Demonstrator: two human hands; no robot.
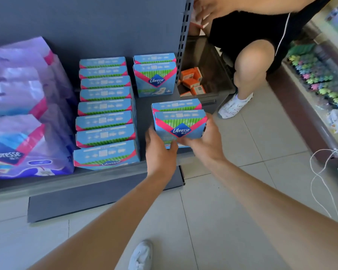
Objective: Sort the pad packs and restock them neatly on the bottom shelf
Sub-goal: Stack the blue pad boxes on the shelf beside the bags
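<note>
Two blue Libresse pad packs stand one behind the other near the front right of the grey bottom shelf. My left hand grips their left side and my right hand grips their right side and bottom. A row of several identical blue packs runs front to back in the shelf's middle. Two more blue packs stand at the back right. Large purple Libresse packs fill the shelf's left side.
Another person crouches at the right, with a knee, a white shoe and a hand by the shelf upright. A dark bin of orange boxes sits beside the shelf. White cable lies on the tiled floor.
</note>
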